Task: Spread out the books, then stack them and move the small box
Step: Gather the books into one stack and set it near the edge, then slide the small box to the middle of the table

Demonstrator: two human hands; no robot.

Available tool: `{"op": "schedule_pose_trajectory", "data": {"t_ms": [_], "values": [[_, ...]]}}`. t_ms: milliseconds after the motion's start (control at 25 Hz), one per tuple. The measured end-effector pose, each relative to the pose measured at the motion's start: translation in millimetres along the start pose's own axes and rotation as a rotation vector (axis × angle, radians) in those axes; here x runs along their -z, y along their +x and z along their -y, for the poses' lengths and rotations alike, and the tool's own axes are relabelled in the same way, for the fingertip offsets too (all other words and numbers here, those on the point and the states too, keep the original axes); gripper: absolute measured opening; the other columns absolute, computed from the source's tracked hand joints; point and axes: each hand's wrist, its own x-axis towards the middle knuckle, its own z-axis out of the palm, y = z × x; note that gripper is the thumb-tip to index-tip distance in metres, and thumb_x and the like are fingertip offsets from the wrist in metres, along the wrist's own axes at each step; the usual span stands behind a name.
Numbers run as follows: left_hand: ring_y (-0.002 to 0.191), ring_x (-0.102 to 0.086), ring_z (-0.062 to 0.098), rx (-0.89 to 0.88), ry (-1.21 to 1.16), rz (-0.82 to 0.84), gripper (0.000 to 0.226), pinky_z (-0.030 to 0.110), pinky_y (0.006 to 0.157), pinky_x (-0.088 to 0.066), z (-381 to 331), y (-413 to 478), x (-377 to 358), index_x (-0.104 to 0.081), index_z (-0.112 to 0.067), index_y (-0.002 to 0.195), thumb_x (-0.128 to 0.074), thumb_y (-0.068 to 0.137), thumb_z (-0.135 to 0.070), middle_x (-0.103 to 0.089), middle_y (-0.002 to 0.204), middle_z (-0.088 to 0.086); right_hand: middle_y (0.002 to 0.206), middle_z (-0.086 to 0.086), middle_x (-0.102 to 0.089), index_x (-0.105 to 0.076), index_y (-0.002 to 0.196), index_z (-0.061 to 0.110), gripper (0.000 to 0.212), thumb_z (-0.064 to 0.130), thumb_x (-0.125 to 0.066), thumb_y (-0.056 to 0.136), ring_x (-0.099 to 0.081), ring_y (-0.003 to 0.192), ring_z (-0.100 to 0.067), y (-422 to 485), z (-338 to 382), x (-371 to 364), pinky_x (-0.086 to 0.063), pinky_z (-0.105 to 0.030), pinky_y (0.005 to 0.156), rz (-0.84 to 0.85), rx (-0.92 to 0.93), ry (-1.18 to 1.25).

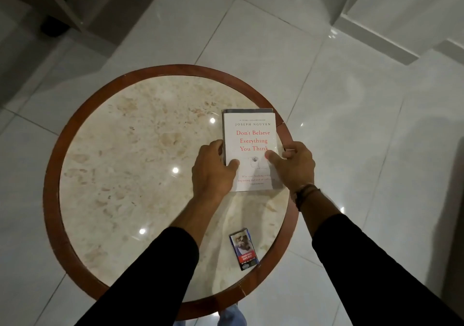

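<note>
A stack of books (pixel 251 135) lies at the right side of the round table (pixel 125 150). The top one is white with red title lettering; darker book edges show under it at the far and left sides. My left hand (pixel 213 170) grips the stack's left edge, thumb on the cover. My right hand (pixel 293 165) grips the right edge, thumb on the cover too. A small box (pixel 243 249) with a picture and a red label lies flat near the table's front right rim, apart from both hands.
The table has a pale marble top inside a reddish wooden rim (pixel 54 200). Glossy white floor tiles (pixel 351 125) surround it. Dark furniture (pixel 52 12) stands at the far left, and a white step or ledge (pixel 376 37) at the far right.
</note>
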Motion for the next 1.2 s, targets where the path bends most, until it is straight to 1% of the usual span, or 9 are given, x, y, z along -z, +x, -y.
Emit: {"op": "schedule_pose_trajectory", "data": {"t_ms": [80,200,280,400,520,640,920,1080,1200], "values": [[0.134,-0.059,0.026,-0.085,0.064,-0.029,0.063,0.042,0.100,-0.056,15.9,-18.8,10.2,-0.052,-0.021,0.152,-0.075,0.096,-0.040,-0.058,0.152,0.005,0.121,0.001,-0.061,-0.059,0.124,0.016,0.052,0.044,-0.080,0.087,-0.061,0.101,-0.020,-18.2,-5.0,2.2,-0.049,-0.028,0.083,-0.076,0.077,0.005],[0.152,-0.045,0.028,-0.197,0.275,-0.129,0.066,0.050,0.117,-0.049,73.0,-56.5,37.1,-0.043,-0.017,0.161,-0.058,0.105,-0.049,-0.049,0.166,0.009,0.122,0.005,-0.055,-0.056,0.125,0.021,0.044,0.045,-0.073,0.093,-0.063,0.099,-0.016,-66.5,-30.3,6.3,-0.057,-0.031,0.080,-0.140,0.213,0.005],[0.158,-0.039,0.034,-0.233,0.436,-0.182,0.067,0.058,0.123,-0.041,120.3,-80.5,58.5,-0.041,-0.012,0.162,-0.047,0.108,-0.051,-0.045,0.169,0.016,0.121,0.009,-0.055,-0.055,0.123,0.025,0.037,0.043,-0.071,0.095,-0.066,0.096,-0.014,-106.0,-58.0,3.5,-0.063,-0.036,0.078,-0.086,0.262,-0.051],[0.164,-0.025,0.038,-0.134,0.580,-0.205,0.072,0.063,0.131,-0.022,182.1,-107.3,93.7,-0.032,-0.012,0.166,-0.034,0.108,-0.054,-0.032,0.175,0.018,0.121,0.011,-0.055,-0.053,0.122,0.031,0.038,0.048,-0.070,0.093,-0.066,0.098,-0.014,-159.3,-100.3,-10.8,-0.064,-0.037,0.076,0.013,0.274,-0.198],[0.164,-0.020,0.043,-0.097,0.631,-0.232,0.075,0.067,0.132,-0.014,229.8,-111.6,129.0,-0.026,-0.007,0.168,-0.031,0.107,-0.051,-0.026,0.176,0.023,0.116,0.015,-0.052,-0.050,0.124,0.034,0.050,0.054,-0.075,0.086,-0.061,0.097,-0.016,-191.8,-127.2,-24.0,-0.061,-0.036,0.078,0.065,0.261,-0.331],[0.163,-0.024,0.046,-0.150,0.633,-0.258,0.074,0.068,0.131,-0.015,261.1,-104.3,141.6,-0.025,-0.001,0.167,-0.028,0.108,-0.045,-0.027,0.174,0.027,0.115,0.012,-0.054,-0.048,0.126,0.037,0.063,0.046,-0.085,0.076,-0.057,0.097,-0.019,-203.2,-137.7,-30.6,-0.058,-0.040,0.079,0.080,0.234,-0.397],[0.166,-0.017,0.038,-0.182,0.591,-0.319,0.071,0.064,0.133,-0.016,296.4,-96.8,151.8,-0.022,-0.001,0.168,-0.032,0.109,-0.039,-0.022,0.177,0.023,0.117,-0.006,-0.068,-0.055,0.128,0.031,0.065,0.035,-0.091,0.073,-0.069,0.100,-0.033,-207.6,-122.6,-59.9,-0.059,-0.041,0.075,0.065,0.264,-0.508],[0.168,-0.010,0.032,-0.202,0.601,-0.279,0.072,0.061,0.134,-0.014,287.3,-96.0,136.7,-0.015,-0.006,0.170,-0.030,0.109,-0.042,-0.015,0.180,0.017,0.110,0.010,-0.059,-0.058,0.130,0.033,0.065,0.037,-0.090,0.074,-0.069,0.097,-0.022,-215.6,-84.8,-81.3,-0.062,-0.042,0.079,0.129,0.349,-0.390],[0.169,-0.008,0.030,-0.172,0.589,-0.263,0.072,0.060,0.134,-0.014,290.0,-95.6,136.1,-0.013,-0.009,0.171,-0.025,0.110,-0.046,-0.013,0.181,0.014,0.109,0.011,-0.059,-0.060,0.131,0.030,0.054,0.042,-0.082,0.082,-0.063,0.094,-0.015,-215.3,-19.9,-136.2,-0.059,-0.032,0.078,0.147,0.481,-0.317]]}}
